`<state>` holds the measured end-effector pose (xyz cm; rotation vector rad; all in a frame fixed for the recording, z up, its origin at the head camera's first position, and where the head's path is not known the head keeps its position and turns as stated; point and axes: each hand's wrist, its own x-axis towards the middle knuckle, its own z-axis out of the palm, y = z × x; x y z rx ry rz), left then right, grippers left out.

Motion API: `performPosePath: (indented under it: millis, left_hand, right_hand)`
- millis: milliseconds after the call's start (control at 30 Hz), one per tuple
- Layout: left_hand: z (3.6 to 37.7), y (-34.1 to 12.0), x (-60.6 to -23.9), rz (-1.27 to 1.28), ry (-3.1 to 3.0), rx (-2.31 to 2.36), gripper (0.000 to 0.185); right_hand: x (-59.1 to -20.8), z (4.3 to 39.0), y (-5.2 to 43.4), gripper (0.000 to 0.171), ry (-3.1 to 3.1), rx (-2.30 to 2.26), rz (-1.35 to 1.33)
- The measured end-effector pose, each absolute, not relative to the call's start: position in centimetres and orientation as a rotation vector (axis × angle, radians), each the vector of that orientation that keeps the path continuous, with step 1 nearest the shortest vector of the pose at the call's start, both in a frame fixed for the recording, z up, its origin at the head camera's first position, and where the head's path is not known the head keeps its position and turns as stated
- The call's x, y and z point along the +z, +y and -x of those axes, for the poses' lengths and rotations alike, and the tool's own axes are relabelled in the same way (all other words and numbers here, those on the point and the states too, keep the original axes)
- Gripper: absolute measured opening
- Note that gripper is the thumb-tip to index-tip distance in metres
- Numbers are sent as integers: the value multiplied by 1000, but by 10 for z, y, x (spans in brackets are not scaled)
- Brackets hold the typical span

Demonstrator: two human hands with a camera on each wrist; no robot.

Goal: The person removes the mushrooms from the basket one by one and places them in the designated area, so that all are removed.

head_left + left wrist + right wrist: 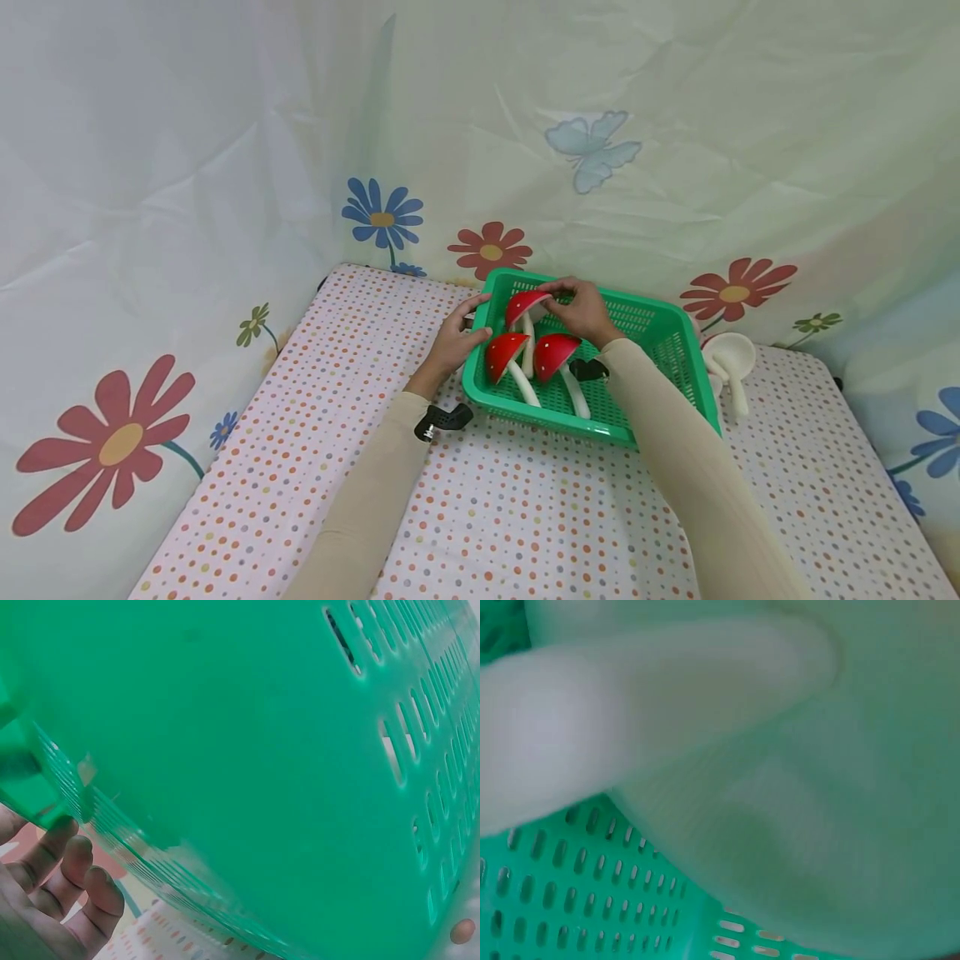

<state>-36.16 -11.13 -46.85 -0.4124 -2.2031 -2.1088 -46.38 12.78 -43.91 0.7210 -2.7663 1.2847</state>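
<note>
We are observing the right hand (581,310) pinching the cap of a red toy mushroom with a white stem (525,306), holding it inside the green slotted plastic basket (660,333) near the far wall. Two more red-capped mushrooms (555,354) are lying on the basket floor just below it. The left hand (456,337) is resting against the basket's left wall, fingers relaxed and gripping nothing. A white mushroom (731,358) is lying on the dotted tablecloth (525,517) right of the basket.

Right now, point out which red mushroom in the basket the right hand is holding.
The rear mushroom, nearest the basket's far wall: the right hand pinches its cap. The other two mushrooms lie untouched nearer the front.
</note>
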Motion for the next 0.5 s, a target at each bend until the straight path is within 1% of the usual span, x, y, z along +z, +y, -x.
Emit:
performPosePath:
  millis: [67,300,500]
  left_hand:
    - [359,-111,-465,413,-2203,-2111,57]
    - [375,-110,-488,383,-2169,-2116,58]
    - [379,-109,-494,395,-2157,-2088,56]
  right_hand:
    - [-438,464,129,26,-2747,1290,-724]
    - [-432,464,130,26,-2686,1359,-711]
    - [-426,465,133,29,-2637,1400,-675]
